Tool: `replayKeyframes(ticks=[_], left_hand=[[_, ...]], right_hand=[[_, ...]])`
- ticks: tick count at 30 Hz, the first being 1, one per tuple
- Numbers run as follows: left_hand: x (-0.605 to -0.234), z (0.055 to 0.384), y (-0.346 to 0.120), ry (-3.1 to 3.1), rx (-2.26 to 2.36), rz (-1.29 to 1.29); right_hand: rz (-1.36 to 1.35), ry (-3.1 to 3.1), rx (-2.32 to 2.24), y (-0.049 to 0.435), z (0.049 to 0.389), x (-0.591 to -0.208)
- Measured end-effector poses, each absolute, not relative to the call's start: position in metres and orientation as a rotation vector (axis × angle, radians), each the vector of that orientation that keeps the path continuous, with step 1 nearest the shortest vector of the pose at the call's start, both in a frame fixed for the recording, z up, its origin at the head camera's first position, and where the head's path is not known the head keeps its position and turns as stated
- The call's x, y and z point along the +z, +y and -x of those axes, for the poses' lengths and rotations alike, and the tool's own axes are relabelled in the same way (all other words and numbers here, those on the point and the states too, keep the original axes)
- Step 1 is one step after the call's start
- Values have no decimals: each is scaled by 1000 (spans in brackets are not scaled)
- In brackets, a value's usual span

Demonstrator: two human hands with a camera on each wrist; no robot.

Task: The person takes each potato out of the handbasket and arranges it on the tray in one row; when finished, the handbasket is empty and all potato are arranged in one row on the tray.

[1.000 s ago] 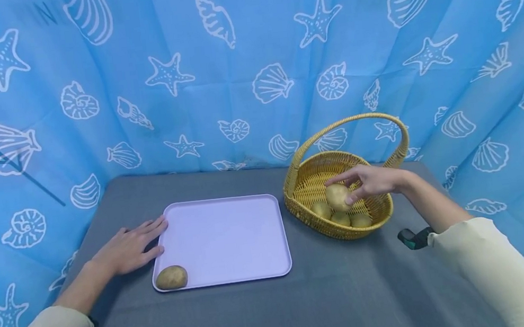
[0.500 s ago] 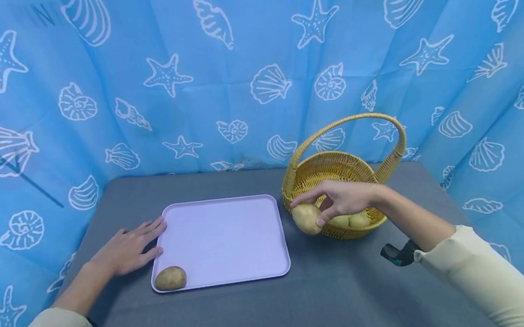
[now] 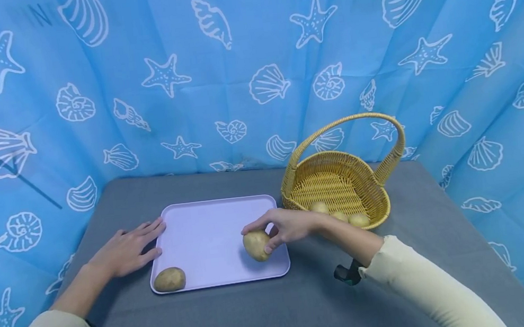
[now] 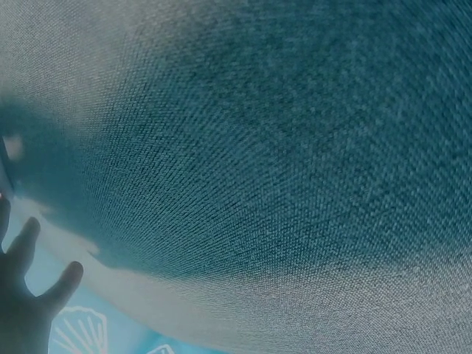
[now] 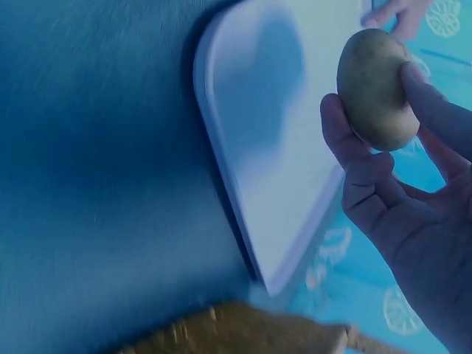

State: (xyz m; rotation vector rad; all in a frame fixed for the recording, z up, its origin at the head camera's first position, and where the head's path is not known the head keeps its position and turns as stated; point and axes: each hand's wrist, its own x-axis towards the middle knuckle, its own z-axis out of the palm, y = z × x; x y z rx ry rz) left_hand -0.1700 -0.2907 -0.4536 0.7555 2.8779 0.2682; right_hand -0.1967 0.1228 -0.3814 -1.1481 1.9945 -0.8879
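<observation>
My right hand point(image 3: 288, 226) pinches a potato point(image 3: 257, 245) between thumb and fingers, over the right part of a pale purple tray point(image 3: 217, 237). In the right wrist view the same potato point(image 5: 376, 88) is held above the tray point(image 5: 243, 169), its shadow on the tray's surface. At the tray's left edge rests my left hand point(image 3: 127, 250), fingers spread out and fingertips at the rim. Another potato point(image 3: 170, 280) lies in the tray's front left corner. In the left wrist view, part of the left hand point(image 4: 26, 287) shows at the lower left.
A yellow wicker basket point(image 3: 383, 201) with a tall arched handle stands right of the tray, holding several potatoes, partly hidden by the right forearm. Grey cloth point(image 3: 240, 320) covers the table. Behind hangs a blue curtain point(image 3: 223, 23) with white shells and starfish.
The right hand has carried the potato out of the basket, leftward past its rim to over the tray. The left hand stays at the tray's left edge.
</observation>
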Motion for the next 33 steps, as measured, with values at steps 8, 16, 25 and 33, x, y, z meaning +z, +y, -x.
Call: replayKeyframes(ticks=[8, 16, 25, 33], left_hand=[[-456, 170, -293, 2870, 277, -750], [-456, 171, -292, 2872, 278, -752], [-458, 172, -293, 2867, 283, -746], [-459, 172, -295, 2877, 295, -762]], right_hand=[[1153, 1998, -902, 79, 194, -411], [1211, 1993, -845, 43, 188, -424], [1305, 2016, -813, 19, 186, -429], [1297, 1928, -911, 10, 184, -433]])
